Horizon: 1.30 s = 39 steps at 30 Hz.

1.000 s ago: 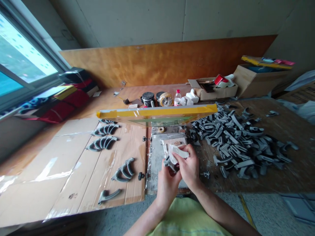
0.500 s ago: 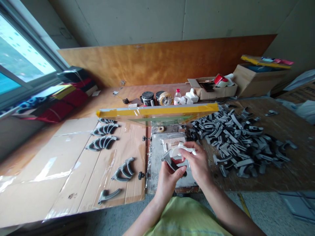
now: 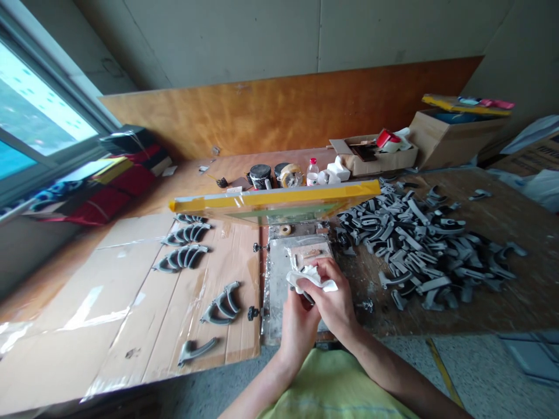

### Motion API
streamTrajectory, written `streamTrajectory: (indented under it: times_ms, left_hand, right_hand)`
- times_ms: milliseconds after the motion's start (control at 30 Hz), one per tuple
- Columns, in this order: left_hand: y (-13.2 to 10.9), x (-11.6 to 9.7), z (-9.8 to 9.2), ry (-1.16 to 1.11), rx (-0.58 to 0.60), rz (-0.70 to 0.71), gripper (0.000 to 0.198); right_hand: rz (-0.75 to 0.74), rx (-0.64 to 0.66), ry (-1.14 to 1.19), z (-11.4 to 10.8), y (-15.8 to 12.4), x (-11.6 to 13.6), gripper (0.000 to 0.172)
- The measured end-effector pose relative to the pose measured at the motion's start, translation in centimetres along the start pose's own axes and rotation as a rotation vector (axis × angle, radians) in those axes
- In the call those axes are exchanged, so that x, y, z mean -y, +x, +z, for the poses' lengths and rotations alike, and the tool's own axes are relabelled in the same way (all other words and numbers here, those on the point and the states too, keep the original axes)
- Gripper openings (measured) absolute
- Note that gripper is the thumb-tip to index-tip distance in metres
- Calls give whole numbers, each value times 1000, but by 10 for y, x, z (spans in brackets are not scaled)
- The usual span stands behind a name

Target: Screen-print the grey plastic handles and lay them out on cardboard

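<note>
Print on the carton point(image 3: 530, 164), far right of the grey plate point(image 3: 275, 291), and the label point(image 3: 311, 181) on the bottle point(image 3: 312, 169) behind it: too small to read. Left hand point(image 3: 300, 323) fingers gripped a grey part point(image 3: 308, 298) above the plate; right hand point(image 3: 337, 298) fingers pinched a white cloth point(image 3: 312, 279) over it. Half a second earlier, more of the part showed.

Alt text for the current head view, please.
A right hand holds a crumpled white wipe over a mostly hidden part in the left hand, above a gray plate. Curved gray parts lie on cardboard at left; a heap of similar parts sits at right.
</note>
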<state>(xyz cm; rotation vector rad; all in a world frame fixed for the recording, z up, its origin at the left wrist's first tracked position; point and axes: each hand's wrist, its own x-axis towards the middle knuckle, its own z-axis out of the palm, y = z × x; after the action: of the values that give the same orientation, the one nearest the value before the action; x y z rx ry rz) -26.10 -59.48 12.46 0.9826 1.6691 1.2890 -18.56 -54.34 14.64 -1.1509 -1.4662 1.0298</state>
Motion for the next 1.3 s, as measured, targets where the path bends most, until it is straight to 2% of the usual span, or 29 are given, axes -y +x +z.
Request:
streamTrajectory:
  times_ms: [67,267,333,433,500,567,633,767,867,1000,1133,1200,1300]
  left_hand:
    - [0,1,0,27,-13,-3,22]
    - [3,2,3,12,-10,-29,25]
    - [4,0,5,-64,11,-46,27]
    - [5,-4,5,-289,134,-88,37]
    - [5,-5,4,-402,189,-149,45]
    - [5,-6,3,-436,191,-209,49]
    - [5,-6,3,-435,190,-237,51]
    - [6,-5,8,-417,189,-221,50]
    - [5,-3,12,-412,202,-237,47]
    - [5,4,10,-410,175,-327,48]
    - [9,23,0,-404,32,-433,56]
    - [10,34,-9,-411,-76,-485,60]
    - [9,48,-23,-425,-212,-543,65]
  right_hand:
    - [57,-21,-6,0,0,0,18]
    - [154,-141,51,4,5,-8,35]
    - [212,-140,113,1,14,-14,35]
    - [270,-170,201,-11,33,-23,31]
    - [262,-240,255,-21,43,-26,29]
    - [235,-292,278,-28,44,-23,28]
    - [216,-285,251,-29,37,-15,28]
    - [243,-187,258,-20,16,1,31]
    - [242,-186,263,-20,23,-13,30]
    - [265,-274,319,-41,67,-71,28]
    - [394,-339,316,-65,131,-132,33]
    - [409,-306,176,-68,164,-153,30]
    - [371,-170,-17,-64,213,-170,22]
